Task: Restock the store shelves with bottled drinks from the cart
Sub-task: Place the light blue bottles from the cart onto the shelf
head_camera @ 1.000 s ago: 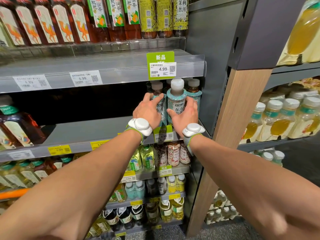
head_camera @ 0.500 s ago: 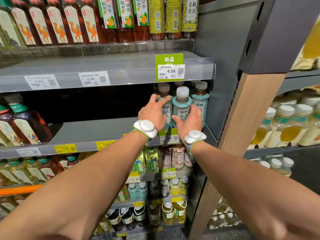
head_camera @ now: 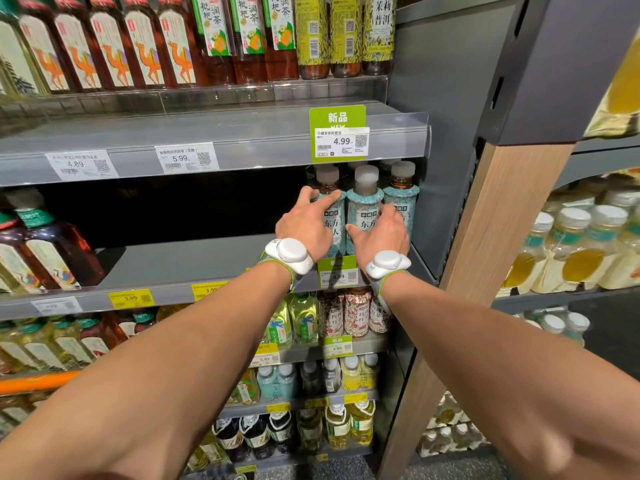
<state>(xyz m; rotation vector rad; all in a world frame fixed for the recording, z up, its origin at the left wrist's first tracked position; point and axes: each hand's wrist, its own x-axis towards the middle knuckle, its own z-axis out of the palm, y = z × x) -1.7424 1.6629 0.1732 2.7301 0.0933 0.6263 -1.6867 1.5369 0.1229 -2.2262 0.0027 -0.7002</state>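
Three teal-labelled tea bottles with pale caps stand in a row at the right end of the grey middle shelf (head_camera: 173,265). My left hand (head_camera: 304,223) wraps the left teal bottle (head_camera: 327,183), index finger across its label. My right hand (head_camera: 381,237) holds the middle teal bottle (head_camera: 365,206), thumb on its left and fingers between it and the right teal bottle (head_camera: 403,199). All three stand upright and touch each other. More caps show dimly behind them. The cart is out of view.
To the left of the teal bottles the middle shelf is bare up to the dark tea bottles (head_camera: 52,258) at far left. A green 4.99 price tag (head_camera: 341,136) hangs from the shelf above. A grey side panel (head_camera: 446,150) and a wooden post (head_camera: 502,220) close the right side.
Both hands stay on the teal bottles, which have slid slightly deeper under the upper shelf, so their caps look darker. The view has shifted a little to the left.
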